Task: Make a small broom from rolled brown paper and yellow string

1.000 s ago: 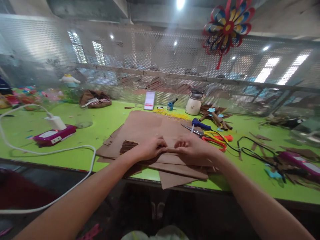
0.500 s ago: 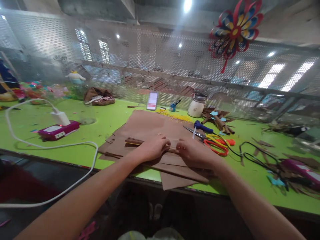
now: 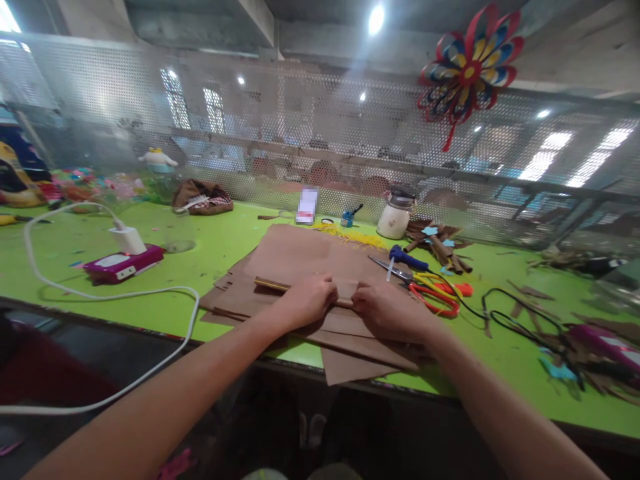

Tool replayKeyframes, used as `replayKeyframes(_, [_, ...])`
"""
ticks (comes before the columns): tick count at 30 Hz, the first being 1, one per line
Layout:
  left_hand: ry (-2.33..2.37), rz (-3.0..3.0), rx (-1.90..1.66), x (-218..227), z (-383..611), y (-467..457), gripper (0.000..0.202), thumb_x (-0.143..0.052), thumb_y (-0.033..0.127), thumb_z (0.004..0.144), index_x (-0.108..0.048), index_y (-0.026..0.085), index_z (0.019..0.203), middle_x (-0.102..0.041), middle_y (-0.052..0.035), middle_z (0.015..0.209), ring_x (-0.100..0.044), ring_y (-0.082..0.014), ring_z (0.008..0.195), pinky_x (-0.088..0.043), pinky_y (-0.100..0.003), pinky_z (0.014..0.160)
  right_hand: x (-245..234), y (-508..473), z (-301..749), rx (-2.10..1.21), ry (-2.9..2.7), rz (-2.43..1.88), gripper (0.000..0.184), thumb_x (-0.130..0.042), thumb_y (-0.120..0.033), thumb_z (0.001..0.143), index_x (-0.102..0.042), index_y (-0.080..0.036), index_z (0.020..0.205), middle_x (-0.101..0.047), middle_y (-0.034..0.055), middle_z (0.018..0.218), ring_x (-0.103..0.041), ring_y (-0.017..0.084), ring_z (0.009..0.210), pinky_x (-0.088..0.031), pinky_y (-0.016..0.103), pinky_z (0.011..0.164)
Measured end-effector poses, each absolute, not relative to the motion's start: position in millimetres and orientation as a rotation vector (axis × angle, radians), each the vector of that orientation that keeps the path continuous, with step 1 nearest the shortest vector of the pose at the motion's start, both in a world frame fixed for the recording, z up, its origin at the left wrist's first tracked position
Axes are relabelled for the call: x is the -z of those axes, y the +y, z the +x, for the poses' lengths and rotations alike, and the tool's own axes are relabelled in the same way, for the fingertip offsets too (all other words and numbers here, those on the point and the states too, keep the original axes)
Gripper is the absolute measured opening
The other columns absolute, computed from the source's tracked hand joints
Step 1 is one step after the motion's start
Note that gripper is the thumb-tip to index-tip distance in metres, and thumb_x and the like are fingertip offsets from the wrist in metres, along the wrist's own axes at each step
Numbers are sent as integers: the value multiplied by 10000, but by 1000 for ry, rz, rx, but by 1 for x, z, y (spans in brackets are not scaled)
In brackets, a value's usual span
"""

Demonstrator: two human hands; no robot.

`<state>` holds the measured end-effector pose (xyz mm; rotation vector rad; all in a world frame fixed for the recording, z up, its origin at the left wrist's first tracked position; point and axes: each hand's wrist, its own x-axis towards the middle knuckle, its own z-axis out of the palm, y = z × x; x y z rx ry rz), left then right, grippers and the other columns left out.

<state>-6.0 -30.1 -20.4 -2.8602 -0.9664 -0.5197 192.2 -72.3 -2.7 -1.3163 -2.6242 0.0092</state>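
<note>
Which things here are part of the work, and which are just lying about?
Part of the work:
- brown paper, in left hand and right hand
- probably scissors and glue gun, both untouched

Apparently just lying about:
- phone
- white jug
- white plug

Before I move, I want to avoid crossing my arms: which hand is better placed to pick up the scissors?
Probably the right hand: the scissors lie just beyond it on its own side, while the left hand would have to reach across. Both appear to be pinching brown paper.
</note>
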Motion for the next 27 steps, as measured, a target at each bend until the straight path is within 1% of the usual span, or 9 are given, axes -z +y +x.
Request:
replayKeyframes(4, [-935, -2842, 524, 25, -12, -30, 264, -427, 316, 853, -630, 151, 816, -551, -68, 853, -534, -168, 778, -393, -273, 708, 0, -75, 191, -13, -2637, -1297, 277, -394, -212, 882, -641, -151, 773, -568, 70, 802, -500, 130, 727, -322, 234, 639])
replayKeyframes(6, [-935, -2828, 510, 27, -13, -29, 232, -465, 316, 835, -629, 153, 853, -547, -67, 875, -533, -173, 792, -398, -279, 721, -2, -77, 191, 4, -2630, -1314, 288, -388, -226, 890, -649, -152, 793, -561, 72, 801, -490, 127, 702, -313, 235, 615])
replayKeyframes(11, [-946, -2799, 469, 27, -11, -26, 269, -415, 293, 862, -636, 150, 808, -543, -70, 838, -528, -168, 768, -402, -284, 713, 1, -73, 194, -89, -2571, -1282, 303, -376, -241, 899, -660, -158, 837, -572, 77, 826, -506, 132, 740, -331, 230, 645])
replayKeyframes(15, [-923, -2751, 447, 25, -9, -27, 311, -387, 304, 874, -649, 151, 806, -551, -82, 813, -519, -191, 794, -397, -316, 747, 10, -62, 197, -206, -2432, -1317, 244, -417, -256, 880, -630, -155, 940, -610, 71, 847, -526, 141, 759, -356, 235, 665])
replayKeyframes(18, [-935, -2745, 504, 24, -10, -26, 289, -390, 304, 875, -635, 155, 914, -566, -83, 841, -516, -197, 842, -390, -328, 790, 19, -51, 200, -234, -2373, -1336, 194, -460, -261, 852, -617, -151, 884, -616, 48, 758, -513, 135, 678, -358, 234, 618])
replayKeyframes(20, [-965, -2766, 561, 26, -11, -25, 264, -422, 296, 864, -608, 151, 982, -576, -78, 867, -519, -189, 854, -393, -312, 791, 24, -44, 201, -202, -2374, -1288, 159, -488, -246, 831, -613, -150, 810, -609, 46, 742, -507, 137, 684, -364, 237, 629])
replayKeyframes(22, [-994, -2788, 591, 27, -11, -23, 236, -455, 286, 849, -613, 145, 953, -578, -71, 864, -525, -178, 841, -398, -292, 773, 29, -38, 202, -177, -2372, -1246, 149, -495, -228, 822, -611, -149, 772, -604, 53, 752, -510, 141, 709, -374, 243, 654])
replayKeyframes(25, [-1018, -2788, 593, 27, -11, -22, 217, -475, 273, 837, -645, 139, 831, -561, -71, 849, -528, -159, 794, -399, -274, 750, 34, -31, 203, -185, -2363, -1244, 163, -481, -217, 825, -616, -143, 771, -602, 55, 744, -521, 139, 701, -386, 245, 655])
replayKeyframes(27, [-1020, -2764, 580, 26, -11, -22, 226, -483, 278, 831, -657, 138, 796, -553, -74, 839, -526, -157, 774, -399, -275, 738, 36, -29, 202, -201, -2344, -1281, 160, -485, -217, 820, -622, -142, 782, -614, 56, 755, -533, 141, 705, -391, 247, 653])
